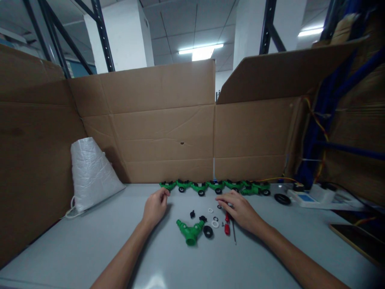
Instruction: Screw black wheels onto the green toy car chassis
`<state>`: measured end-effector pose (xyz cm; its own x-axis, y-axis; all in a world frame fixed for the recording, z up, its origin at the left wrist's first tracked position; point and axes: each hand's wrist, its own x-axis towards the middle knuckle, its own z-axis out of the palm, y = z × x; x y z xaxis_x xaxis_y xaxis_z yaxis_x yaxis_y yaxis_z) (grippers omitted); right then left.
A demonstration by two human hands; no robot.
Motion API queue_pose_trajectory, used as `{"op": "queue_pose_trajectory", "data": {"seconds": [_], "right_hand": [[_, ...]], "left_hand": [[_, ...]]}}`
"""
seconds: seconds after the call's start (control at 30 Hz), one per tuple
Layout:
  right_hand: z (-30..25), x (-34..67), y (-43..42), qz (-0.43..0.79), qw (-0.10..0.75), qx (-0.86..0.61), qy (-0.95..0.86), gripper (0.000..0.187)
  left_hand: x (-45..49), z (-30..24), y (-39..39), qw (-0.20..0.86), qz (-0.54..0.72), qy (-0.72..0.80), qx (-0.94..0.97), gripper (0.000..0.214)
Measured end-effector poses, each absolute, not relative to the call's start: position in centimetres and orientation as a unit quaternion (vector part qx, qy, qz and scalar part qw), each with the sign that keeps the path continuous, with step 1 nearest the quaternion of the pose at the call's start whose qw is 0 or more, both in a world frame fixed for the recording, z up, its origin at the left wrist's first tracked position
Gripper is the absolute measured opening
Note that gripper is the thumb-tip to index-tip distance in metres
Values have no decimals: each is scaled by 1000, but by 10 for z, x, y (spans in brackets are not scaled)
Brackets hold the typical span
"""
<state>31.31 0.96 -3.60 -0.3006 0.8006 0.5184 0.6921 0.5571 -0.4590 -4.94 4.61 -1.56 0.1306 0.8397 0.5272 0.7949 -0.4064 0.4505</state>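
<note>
My left hand (155, 206) is at the left end of a row of green Y-shaped hose connectors (198, 188), its fingers curled close to the leftmost one. What it holds, if anything, is hidden. My right hand (239, 208) reaches over small parts with fingers stretched out, above the red-handled screwdriver (227, 228) and a thin metal tool (234, 233). Between my hands lies a separate green Y-shaped connector (191, 233), its wide opening facing me. Around it are a black ring (207, 231), white washers (215, 224), and a small black knob (192, 214).
Cardboard walls (165, 136) enclose the back and left of the grey table (75, 245). A white foam pouch (92, 176) stands at left. On the right are a black ring-shaped coil (282, 199), a power strip (309, 200) with cables, and a dark flat panel (357, 241).
</note>
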Motion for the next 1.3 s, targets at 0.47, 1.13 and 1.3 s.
{"op": "queue_pose_trajectory", "data": {"seconds": [0.47,1.13,1.3], "right_hand": [[-34,308,8,96,373,-462,-799,32],[-32,308,7,89,375,-457,-802,31],[-31,307,7,93,374,-454,-804,31]], "left_hand": [[-46,-15,46,43,375,523,764,22],[-42,-12,43,50,371,518,769,21],[-43,-12,42,51,376,514,770,21]]}}
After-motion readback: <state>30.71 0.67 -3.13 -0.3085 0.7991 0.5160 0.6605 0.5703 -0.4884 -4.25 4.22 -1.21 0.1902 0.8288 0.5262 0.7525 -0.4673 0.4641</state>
